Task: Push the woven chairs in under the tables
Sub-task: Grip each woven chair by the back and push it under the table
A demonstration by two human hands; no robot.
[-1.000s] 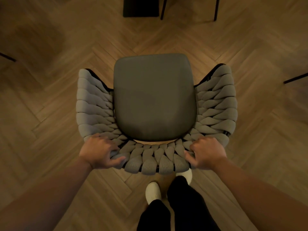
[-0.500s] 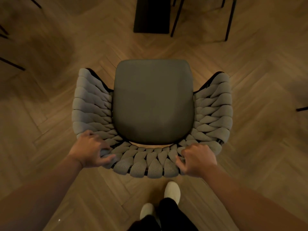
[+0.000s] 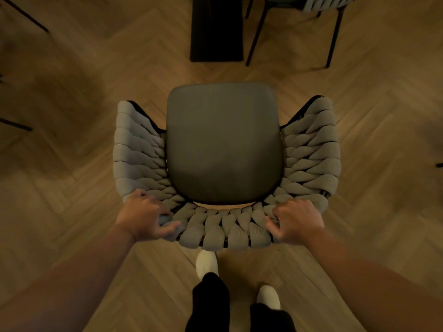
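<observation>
herringbone wood floor (image 3: 72,212) | woven chair (image 3: 224,144) | dark table base (image 3: 217,29) | second chair (image 3: 327,2)

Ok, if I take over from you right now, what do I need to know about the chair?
Left grip: fingers curled over the back rim of the woven chair, at its left corner.
Right grip: curled over the same rim, at the right corner.
Chair: on the wood floor, seat facing a dark post ahead, probably a table base, with a gap between them. No tabletop is in view.
A second woven chair sits at the top right.
Done: chair held at both corners.
Left: push it forward under the table, then let go.
</observation>
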